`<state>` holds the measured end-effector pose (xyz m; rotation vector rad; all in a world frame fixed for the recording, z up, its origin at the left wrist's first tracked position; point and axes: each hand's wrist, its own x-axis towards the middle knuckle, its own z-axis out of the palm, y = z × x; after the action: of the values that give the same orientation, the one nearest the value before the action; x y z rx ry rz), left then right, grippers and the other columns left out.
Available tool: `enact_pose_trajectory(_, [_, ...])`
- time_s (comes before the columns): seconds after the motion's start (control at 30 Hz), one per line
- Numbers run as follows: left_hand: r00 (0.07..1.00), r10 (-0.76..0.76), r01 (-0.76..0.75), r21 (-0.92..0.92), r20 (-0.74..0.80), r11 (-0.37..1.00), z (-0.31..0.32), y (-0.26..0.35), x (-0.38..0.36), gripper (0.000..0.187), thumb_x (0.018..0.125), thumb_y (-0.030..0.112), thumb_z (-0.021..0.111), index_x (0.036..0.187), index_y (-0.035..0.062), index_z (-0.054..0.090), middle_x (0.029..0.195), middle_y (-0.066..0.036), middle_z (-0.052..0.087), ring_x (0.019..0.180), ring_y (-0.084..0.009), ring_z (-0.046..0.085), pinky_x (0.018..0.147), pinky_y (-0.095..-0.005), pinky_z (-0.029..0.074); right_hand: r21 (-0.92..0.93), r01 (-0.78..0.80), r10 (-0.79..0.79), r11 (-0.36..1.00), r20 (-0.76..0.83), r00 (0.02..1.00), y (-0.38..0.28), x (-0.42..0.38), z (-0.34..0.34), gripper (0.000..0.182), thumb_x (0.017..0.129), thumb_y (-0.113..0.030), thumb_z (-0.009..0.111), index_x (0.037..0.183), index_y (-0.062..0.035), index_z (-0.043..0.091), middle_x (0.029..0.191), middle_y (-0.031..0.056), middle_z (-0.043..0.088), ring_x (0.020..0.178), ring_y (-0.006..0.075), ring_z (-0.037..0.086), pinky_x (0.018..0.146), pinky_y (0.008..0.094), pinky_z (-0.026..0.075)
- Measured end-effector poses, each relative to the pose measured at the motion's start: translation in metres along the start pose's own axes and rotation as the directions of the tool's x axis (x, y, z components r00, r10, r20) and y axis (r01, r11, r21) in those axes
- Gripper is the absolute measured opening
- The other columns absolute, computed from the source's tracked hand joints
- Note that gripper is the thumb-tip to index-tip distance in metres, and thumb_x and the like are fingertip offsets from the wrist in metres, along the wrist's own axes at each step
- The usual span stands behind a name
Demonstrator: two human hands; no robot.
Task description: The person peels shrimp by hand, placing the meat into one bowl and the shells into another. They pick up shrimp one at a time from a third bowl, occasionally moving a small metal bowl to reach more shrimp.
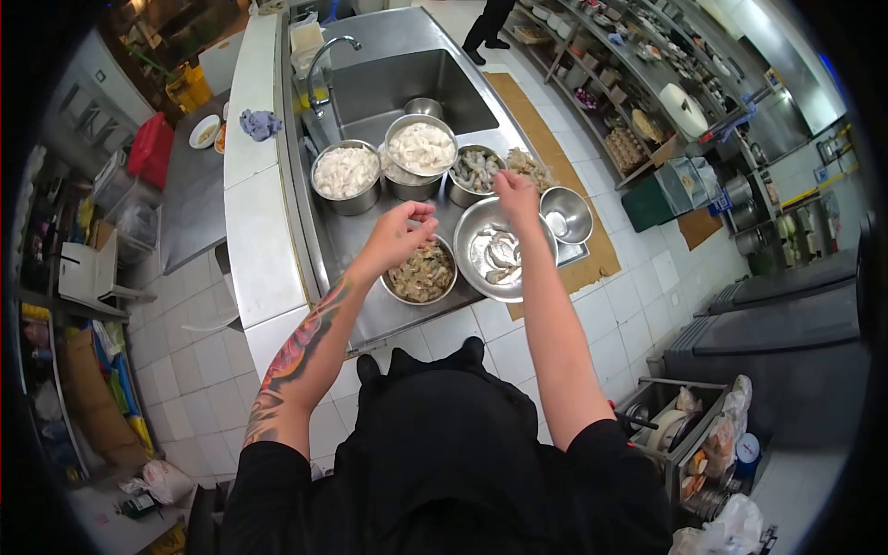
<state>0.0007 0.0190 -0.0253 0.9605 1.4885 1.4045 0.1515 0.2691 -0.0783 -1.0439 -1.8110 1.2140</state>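
Observation:
My left hand hovers over the back edge of a steel bowl of brownish raw shrimp. Its fingers are curled in toward the thumb, and anything between them is too small to make out. My right hand is raised above the far side of a wide steel bowl, where a few grey shrimp lie. The right fingertips are pinched together; what they hold, if anything, is hidden. Just beyond that hand are a pot of grey shrimp and a pale heap that looks like shells.
Pots of pale pieces in liquid and a heaped bowl stand before the sink and its curved faucet. A small steel bowl sits at the counter's right edge. A person's legs show beyond the counter.

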Motion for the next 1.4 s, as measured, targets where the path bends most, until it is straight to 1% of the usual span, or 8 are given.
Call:
enact_pose_trajectory(0.03, [1.0,0.002,-0.002,-0.004,0.003,1.0,0.0,-0.001,0.001,0.042,0.1,0.019,0.066,0.135,-0.003,0.055,0.115,-0.011,0.066,0.095,-0.0181,0.072,0.078,-0.0291,0.059,-0.32,0.122,-0.152,0.94,-0.069,0.986,0.016,0.01,-0.013,0.03,0.093,-0.026,0.068,0.108,-0.0017,0.076,0.094,0.0161,0.077,0.082,0.0301,0.074,0.075,0.0403,0.058])
enact_pose_trajectory(0.07, [1.0,0.016,-0.017,0.093,0.005,0.996,0.0,-0.004,0.002,0.042,0.1,0.019,0.067,0.134,-0.0029,0.057,0.115,-0.012,0.067,0.095,-0.018,0.072,0.078,-0.0295,0.058,-0.324,0.125,-0.154,0.938,-0.066,0.986,0.019,0.01,-0.028,0.03,0.093,-0.026,0.068,0.108,-0.0017,0.076,0.094,0.0161,0.077,0.082,0.0301,0.074,0.075,0.0403,0.058])
enact_pose_trajectory(0.27, [0.994,0.107,-0.107,0.325,0.02,0.94,-0.002,0.003,-0.004,0.04,0.095,0.018,0.071,0.127,-0.0035,0.063,0.118,-0.014,0.069,0.093,-0.0192,0.072,0.079,-0.0314,0.058,-0.821,0.231,0.128,0.522,0.343,0.931,0.065,-0.055,-0.052,0.015,0.08,-0.021,0.071,0.09,-0.0119,0.076,0.094,0.0167,0.074,0.089,0.0374,0.071,0.079,0.0474,0.057])
enact_pose_trajectory(0.7, [0.957,0.243,-0.291,0.575,0.161,0.765,0.006,0.009,-0.009,0.036,0.092,0.018,0.073,0.122,-0.0012,0.066,0.111,-0.017,0.068,0.088,-0.0277,0.072,0.08,-0.0378,0.057,-0.822,0.282,-0.02,0.495,0.313,0.949,0.084,-0.109,-0.038,0.013,0.083,-0.009,0.061,0.09,-0.0023,0.07,0.098,0.0195,0.07,0.093,0.0388,0.069,0.086,0.0501,0.056])
enact_pose_trajectory(0.9, [0.957,0.181,-0.284,0.63,0.225,0.723,0.0,0.006,-0.006,0.037,0.092,0.02,0.072,0.122,-0.0004,0.066,0.11,-0.017,0.067,0.092,-0.0281,0.071,0.082,-0.0381,0.055,-0.733,0.115,-0.016,0.67,0.141,0.99,0.101,-0.1,-0.05,0.023,0.091,-0.017,0.063,0.103,-0.001,0.074,0.097,0.018,0.075,0.09,0.0323,0.073,0.081,0.0441,0.057])
enact_pose_trajectory(1.0, [0.94,0.196,-0.334,0.631,0.279,0.7,0.001,-0.002,-0.005,0.037,0.093,0.02,0.071,0.123,0.0001,0.066,0.111,-0.017,0.067,0.092,-0.0297,0.07,0.084,-0.0387,0.055,-0.376,-0.048,0.079,0.925,0.068,0.995,0.093,-0.092,-0.043,0.024,0.094,-0.02,0.064,0.108,-0.0038,0.075,0.089,0.0152,0.076,0.08,0.0257,0.074,0.074,0.0383,0.057])
enact_pose_trajectory(1.33, [0.884,0.425,-0.447,0.619,0.195,0.645,0.013,0.003,-0.008,0.041,0.093,0.017,0.068,0.131,0.0016,0.063,0.115,-0.019,0.065,0.1,-0.0305,0.067,0.086,-0.0393,0.054,0.189,-0.114,0.013,0.975,0.465,0.885,-0.038,-0.11,0.004,0.028,0.1,-0.01,0.062,0.127,-0.0029,0.055,0.089,0.0082,0.071,0.067,0.0107,0.061,0.059,0.0255,0.05])
enact_pose_trajectory(1.4, [0.94,0.318,-0.339,0.457,0.125,0.822,0.015,0.006,-0.007,0.036,0.092,0.013,0.068,0.127,0.0018,0.066,0.107,-0.018,0.067,0.095,-0.0293,0.068,0.082,-0.0382,0.054,0.234,-0.15,0.023,0.961,0.471,0.882,-0.047,-0.118,0.018,0.029,0.101,-0.011,0.062,0.127,-0.0024,0.051,0.088,0.0086,0.071,0.066,0.0106,0.06,0.058,0.0257,0.049])
